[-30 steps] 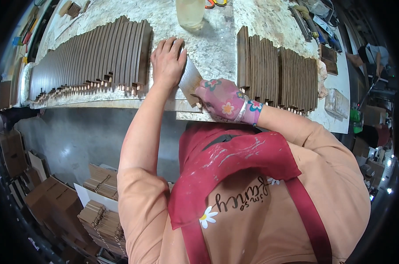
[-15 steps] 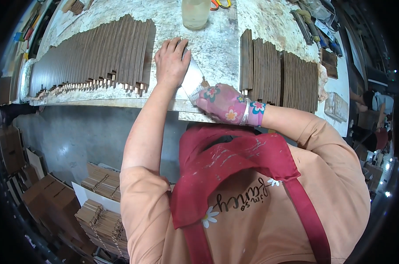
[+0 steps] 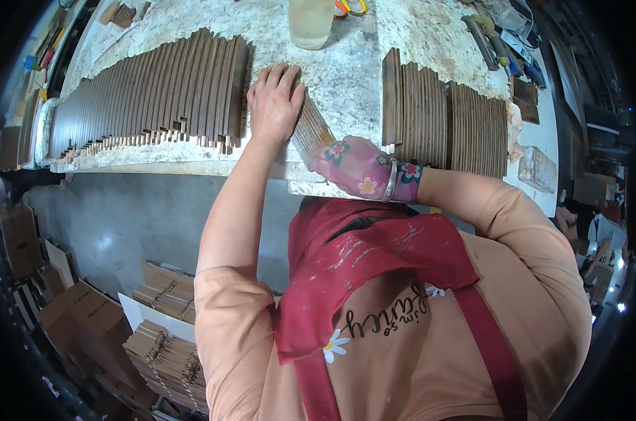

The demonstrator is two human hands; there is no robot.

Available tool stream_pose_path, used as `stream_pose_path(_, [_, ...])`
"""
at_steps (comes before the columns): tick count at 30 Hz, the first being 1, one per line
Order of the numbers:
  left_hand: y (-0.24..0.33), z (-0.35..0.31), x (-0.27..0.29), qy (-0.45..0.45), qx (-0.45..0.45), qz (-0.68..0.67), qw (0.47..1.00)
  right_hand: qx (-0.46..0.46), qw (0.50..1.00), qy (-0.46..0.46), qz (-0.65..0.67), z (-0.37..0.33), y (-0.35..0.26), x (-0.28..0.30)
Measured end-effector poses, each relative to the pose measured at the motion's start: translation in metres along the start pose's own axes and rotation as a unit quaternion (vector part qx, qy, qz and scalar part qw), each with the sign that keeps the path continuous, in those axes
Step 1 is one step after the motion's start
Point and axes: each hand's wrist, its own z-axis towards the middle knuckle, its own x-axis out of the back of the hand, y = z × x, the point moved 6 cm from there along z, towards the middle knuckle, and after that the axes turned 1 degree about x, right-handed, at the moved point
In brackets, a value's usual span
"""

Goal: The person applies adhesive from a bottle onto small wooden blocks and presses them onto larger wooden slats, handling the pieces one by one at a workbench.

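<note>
A brown wooden strip [image 3: 309, 132] with a finely lined surface lies slantwise on the worktable, near its front edge. My left hand [image 3: 274, 105] is bare and rests palm down over the strip's left side, fingers stretched forward and thumb along the wood. At the strip's near right end is my right hand [image 3: 353, 165], in a pink flowered glove, its fingers closed. Whatever it may hold is hidden beneath the glove. To the left stands a long row of dark brown wooden pieces [image 3: 157, 91] with pale pegs at their near ends. More brown pieces [image 3: 441, 116] stand in a row on the right.
A jar of cloudy liquid [image 3: 311, 24] stands at the back, beside orange- and yellow-handled scissors [image 3: 353, 7]. Hand tools [image 3: 497, 45] and a wrapped pale block [image 3: 537, 170] lie at the right. Cardboard stacks [image 3: 160, 358] are on the floor at lower left.
The strip's surface now looks brown and lined where it shone pale before. My right hand has shifted very slightly; my left hand stays almost in place.
</note>
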Motion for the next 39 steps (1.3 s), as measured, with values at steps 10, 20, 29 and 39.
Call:
stream_pose_path(10, [-0.002, 0.0, -0.001, -0.006, 0.004, -0.003, 1.0, -0.079, 0.992, 0.003, 0.098, 0.002, 0.009, 0.002])
stream_pose_path(20, [0.0, 0.0, -0.001, -0.013, 0.01, 0.009, 1.0, -0.024, 0.998, 0.027, 0.059, 0.002, 0.012, 0.014])
stream_pose_path(29, [-0.001, 0.001, -0.003, -0.017, 0.008, 0.013, 1.0, -0.01, 0.999, 0.037, -0.033, 0.001, 0.001, 0.011])
stream_pose_path(39, [-0.002, 0.0, -0.003, -0.015, 0.006, 0.01, 1.0, 0.007, 0.999, 0.017, -0.03, 0.003, 0.0, 0.006])
